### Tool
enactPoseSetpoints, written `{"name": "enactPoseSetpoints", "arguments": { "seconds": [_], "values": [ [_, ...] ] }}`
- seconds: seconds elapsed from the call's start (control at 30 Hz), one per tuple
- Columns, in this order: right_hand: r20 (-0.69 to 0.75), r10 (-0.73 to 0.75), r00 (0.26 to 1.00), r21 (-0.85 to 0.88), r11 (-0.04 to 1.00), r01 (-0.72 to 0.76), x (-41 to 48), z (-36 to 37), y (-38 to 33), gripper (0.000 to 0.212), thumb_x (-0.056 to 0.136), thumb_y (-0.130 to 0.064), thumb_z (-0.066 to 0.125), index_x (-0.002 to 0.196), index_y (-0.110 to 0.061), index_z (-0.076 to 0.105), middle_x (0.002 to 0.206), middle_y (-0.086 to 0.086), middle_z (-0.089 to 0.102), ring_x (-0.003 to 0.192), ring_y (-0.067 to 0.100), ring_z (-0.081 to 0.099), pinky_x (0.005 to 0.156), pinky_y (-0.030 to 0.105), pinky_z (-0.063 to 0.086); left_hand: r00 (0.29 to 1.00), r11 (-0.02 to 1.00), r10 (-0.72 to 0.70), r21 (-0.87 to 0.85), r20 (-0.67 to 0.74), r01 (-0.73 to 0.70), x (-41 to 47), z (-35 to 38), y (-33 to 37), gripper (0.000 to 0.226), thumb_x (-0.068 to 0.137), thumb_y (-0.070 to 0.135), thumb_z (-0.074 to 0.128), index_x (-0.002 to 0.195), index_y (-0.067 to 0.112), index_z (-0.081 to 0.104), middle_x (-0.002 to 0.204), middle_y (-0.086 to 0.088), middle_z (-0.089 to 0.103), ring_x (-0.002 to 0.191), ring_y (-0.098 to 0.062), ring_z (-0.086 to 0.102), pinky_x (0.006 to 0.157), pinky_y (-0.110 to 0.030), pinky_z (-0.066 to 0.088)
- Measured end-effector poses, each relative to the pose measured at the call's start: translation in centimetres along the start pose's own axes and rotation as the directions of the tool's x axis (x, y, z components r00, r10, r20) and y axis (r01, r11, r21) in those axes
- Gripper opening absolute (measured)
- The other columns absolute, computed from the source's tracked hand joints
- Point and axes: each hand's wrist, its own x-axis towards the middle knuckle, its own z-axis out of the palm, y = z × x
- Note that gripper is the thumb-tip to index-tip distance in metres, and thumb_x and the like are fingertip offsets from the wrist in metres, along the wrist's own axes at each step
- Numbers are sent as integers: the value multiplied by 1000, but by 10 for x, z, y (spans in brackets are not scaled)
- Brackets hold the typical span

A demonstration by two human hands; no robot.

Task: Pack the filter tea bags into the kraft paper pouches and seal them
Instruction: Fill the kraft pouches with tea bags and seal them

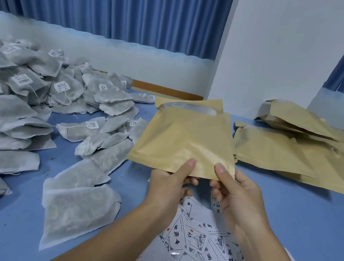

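I hold one kraft paper pouch (184, 138) up in front of me by its near edge. My left hand (169, 186) pinches that edge at the left and my right hand (232, 194) pinches it at the right, thumbs on top. The pouch's far end gapes open, showing a pale lining; I cannot tell if anything is inside. A big heap of grey-white filter tea bags (19, 106) with small tags covers the left of the blue table, and a large one (77, 212) lies near my left forearm. More kraft pouches (293, 154) lie stacked at the right.
Printed white labels with black characters (196, 254) are scattered under my forearms at the near edge. The blue table (310, 220) runs back to a white wall and pillar with blue curtains behind.
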Motion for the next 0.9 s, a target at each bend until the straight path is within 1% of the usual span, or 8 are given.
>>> {"name": "enactPoseSetpoints", "arguments": {
  "seconds": [0.07,0.17,0.3,0.4,0.5,0.63,0.77,0.9],
  "values": [
    [-13,28,1000,127,992,-26,-3,4,2,16,88,-13,72,102,-4,71,85,5,73,69,11,68,59,18,55,1000,999,11,-30,-8,-11,0,0,2,20,88,24,76,84,7,67,66,-8,61,52,-16,53,48,-27,31],
    [-62,-11,998,39,999,13,-8,10,6,9,90,-13,71,97,-7,75,87,5,75,70,9,68,56,19,53,1000,1000,9,4,11,-9,-1,0,1,18,83,23,81,84,9,71,72,-9,65,61,-16,58,48,-26,35],
    [-121,-19,992,32,999,23,-12,18,9,10,91,-15,71,93,-6,75,77,5,71,64,11,62,55,23,48,1000,1000,3,26,12,-3,-3,5,-2,10,83,21,80,80,15,73,71,-5,66,63,-18,56,50,-26,34],
    [-169,-42,985,31,998,48,-13,19,12,7,92,-10,69,90,-6,74,68,7,63,58,14,51,57,25,46,1000,1000,-8,4,-4,8,-3,7,-6,13,83,16,80,84,7,70,72,-9,64,66,-24,49,54,-30,31],
    [-220,-19,975,110,993,44,-14,23,14,11,92,-11,69,83,-5,71,62,7,56,55,17,47,54,27,43,1000,1000,3,-17,3,-3,-4,10,-9,11,83,13,80,81,6,71,70,-9,64,58,-22,52,48,-26,36],
    [-206,7,979,202,979,35,-15,28,14,9,88,-12,73,85,-3,72,61,8,55,53,15,48,52,26,45,998,998,-10,-61,64,14,-3,8,-5,16,83,15,79,89,4,71,74,-12,63,62,-20,56,50,-29,37],
    [-290,-43,956,211,971,108,-13,21,10,5,86,-12,76,82,-8,75,63,3,60,55,11,52,52,20,46,999,992,34,-122,-27,-37,3,-1,-1,12,83,14,80,83,12,69,69,-3,64,53,-12,55,41,-24,34],
    [-211,29,977,231,973,21,-16,30,15,9,84,-9,77,85,-2,70,63,5,61,55,12,54,50,23,46,999,993,43,-112,28,-40,0,-1,-3,13,85,10,77,96,14,69,77,-2,69,55,-12,59,41,-22,38]
  ]
}}
